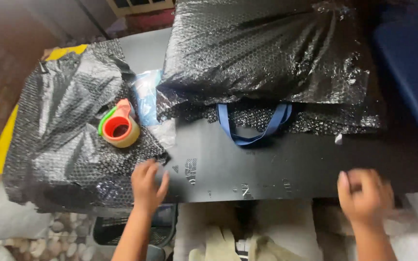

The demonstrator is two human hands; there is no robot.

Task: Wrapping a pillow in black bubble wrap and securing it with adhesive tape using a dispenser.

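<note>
A black table [286, 164] fills the frame's centre, with a bubble-wrapped bundle [267, 53] at upper right and loose black wrap [59, 140] at left. The left hand [147, 186], fingers spread, presses the wrap's lower edge; the right hand [366, 195], curled and empty, rests at lower right. A tape dispenser [118, 126] sits on the wrap, and could likely roll off if the sheet is tugged.

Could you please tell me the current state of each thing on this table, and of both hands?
left hand: open, flat on the black table beside the bubble wrap sheet.
right hand: loosely curled at the table edge, holding nothing visible.
tape dispenser: lying on the bubble wrap sheet.
bubble-wrapped bundle: covered, blue strap sticking out.
</note>
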